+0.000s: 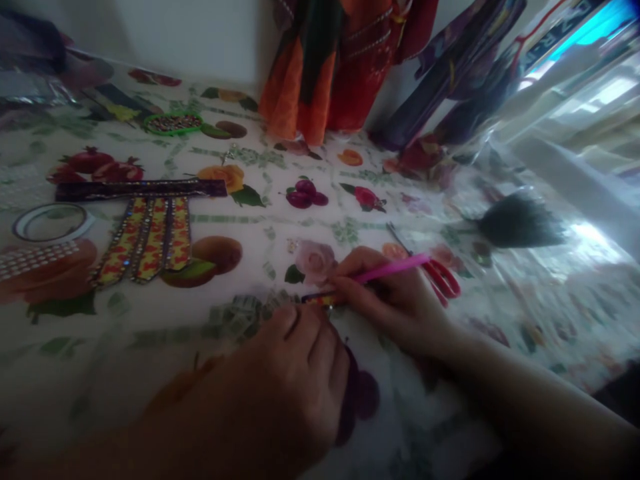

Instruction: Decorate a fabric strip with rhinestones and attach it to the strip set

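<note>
- One small patterned strip (pixel 320 301), partly covered by the left hand (pixel 305 373), with only a short yellow-and-red piece and its dark edge showing.
- Left fingertips tucked out of sight beneath curled fingers; impossible to say whether pinching the strip or merely pressing on it.
- Left forearm sunk in deep shadow and cut off at the lower left; right forearm cut off at the right edge.
- Scissors (pixel 443 277) with red handles just beyond the right hand (pixel 400 303), partly hidden behind a pink stick (pixel 395 268).
- Dark bundle (pixel 520 220) well to the right of the right hand, blurred, beside or inside clear plastic; too unclear to name.
- Bright cloth garments (pixel 320 73) far beyond both hands, cut off by the top edge.
- Green tray (pixel 174 124) far beyond the left hand and off to its left, filled with tiny mixed beads (pixel 174 122), too small to tell apart.
- Strip just ahead of the left knuckles, between both hands, right at the tip of the right thumb and forefinger.
- Right hand pinching the pink stick between thumb and forefinger, lower end down at the strip, upper end slanting away to the right.
- Left of the left hand and farther out: dark band (pixel 140 190) with three patterned tabs (pixel 155 237), tape roll (pixel 86 220), sheet of pale gems (pixel 40 259).
- Fruit-and-flower tablecloth (pixel 270 250) under both hands.
</note>
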